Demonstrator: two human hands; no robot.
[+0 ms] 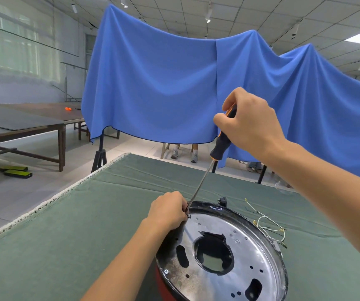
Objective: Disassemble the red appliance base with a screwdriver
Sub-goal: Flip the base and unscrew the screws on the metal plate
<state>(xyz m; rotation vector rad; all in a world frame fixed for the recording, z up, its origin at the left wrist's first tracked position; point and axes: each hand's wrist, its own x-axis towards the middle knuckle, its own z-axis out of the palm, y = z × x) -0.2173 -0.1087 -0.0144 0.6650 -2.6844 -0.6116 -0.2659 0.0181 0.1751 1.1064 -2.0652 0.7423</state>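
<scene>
The red appliance base (161,283) lies on the green cloth at the bottom right. Its shiny round metal plate (246,255) faces up, inside a black rim. My right hand (248,124) grips the black and orange handle of a screwdriver (220,146). The thin shaft slants down and left, and its tip meets a screw at the plate's far left edge. My left hand (168,211) rests on that rim, fingers pinched around the shaft tip and the screw. Another screw (166,271) sits at the plate's near left edge.
Loose yellow and white wires (266,222) trail from the base to its right. The green-covered table (70,224) ends at a white edge on the left. Blue cloth (153,83) hangs behind. A person's feet (184,154) show under it. A dark table (22,124) stands at left.
</scene>
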